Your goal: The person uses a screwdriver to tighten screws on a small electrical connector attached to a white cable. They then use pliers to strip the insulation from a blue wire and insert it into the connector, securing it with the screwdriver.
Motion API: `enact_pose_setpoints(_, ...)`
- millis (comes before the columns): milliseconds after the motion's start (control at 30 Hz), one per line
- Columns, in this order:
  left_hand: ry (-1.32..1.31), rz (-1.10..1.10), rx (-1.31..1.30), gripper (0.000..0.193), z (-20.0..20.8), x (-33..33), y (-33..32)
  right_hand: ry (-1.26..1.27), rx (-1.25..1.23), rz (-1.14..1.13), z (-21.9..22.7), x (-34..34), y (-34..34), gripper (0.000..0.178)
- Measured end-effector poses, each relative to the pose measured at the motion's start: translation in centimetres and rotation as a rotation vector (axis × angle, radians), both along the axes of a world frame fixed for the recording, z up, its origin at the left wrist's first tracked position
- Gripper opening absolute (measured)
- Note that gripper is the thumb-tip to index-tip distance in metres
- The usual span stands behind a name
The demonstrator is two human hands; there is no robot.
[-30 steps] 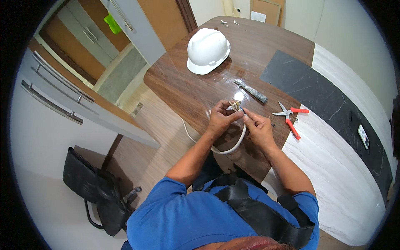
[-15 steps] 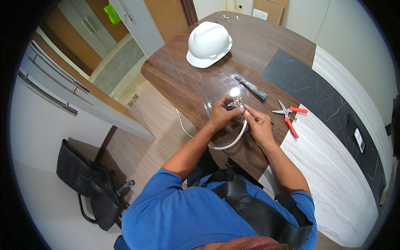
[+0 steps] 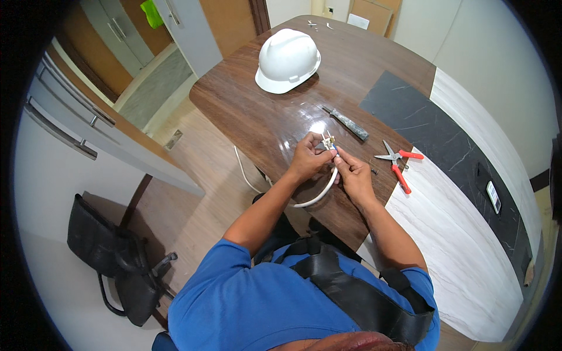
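Our hands meet over the table (image 3: 234,96), by its near edge: the left hand (image 3: 308,158) pinches the small pronged fitting (image 3: 328,142), prongs pointing away from us; the right hand (image 3: 355,177), just beside, pinches the white cable (image 3: 321,196), which curves back toward us.

Watching remotely through the head view, I see my left hand (image 3: 307,157) pinching a small cream-and-brass plug-like piece (image 3: 328,142); my right hand (image 3: 355,175) grips the end of a thick white round cable (image 3: 321,196), which curves below both hands; beyond them on the brown wood-grain table (image 3: 234,99) sit a white plastic hard hat (image 3: 288,61) and a grey-handled slim metal tool (image 3: 349,125); red-handled metal pliers (image 3: 397,156) lie spread to the right.
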State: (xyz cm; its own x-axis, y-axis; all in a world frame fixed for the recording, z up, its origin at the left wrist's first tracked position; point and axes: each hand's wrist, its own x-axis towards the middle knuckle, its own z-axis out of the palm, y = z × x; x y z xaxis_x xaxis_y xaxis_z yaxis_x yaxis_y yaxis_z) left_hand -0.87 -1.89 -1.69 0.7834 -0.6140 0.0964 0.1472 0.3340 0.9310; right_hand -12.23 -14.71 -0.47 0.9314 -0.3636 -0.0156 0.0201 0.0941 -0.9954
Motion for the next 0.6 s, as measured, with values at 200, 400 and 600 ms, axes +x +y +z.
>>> enact_pose_setpoints(200, 0.025, 0.044, 0.013, 0.036, 0.2, -0.3, -0.3, -0.027, 0.067, -0.037, 0.3, -0.2, 0.6, 0.048)
enact_pose_setpoints(400, 0.138, -0.003, -0.041, 0.041, 0.2, -0.7, -0.4, -0.027, -0.08, -0.066, 0.6, -0.6, 0.5, 0.04)
enact_pose_setpoints(600, 0.253, -0.07, -0.115, 0.041, 0.2, -0.6, -0.3, -0.036, -0.119, -0.097, 0.7, -1.1, 1.0, 0.037)
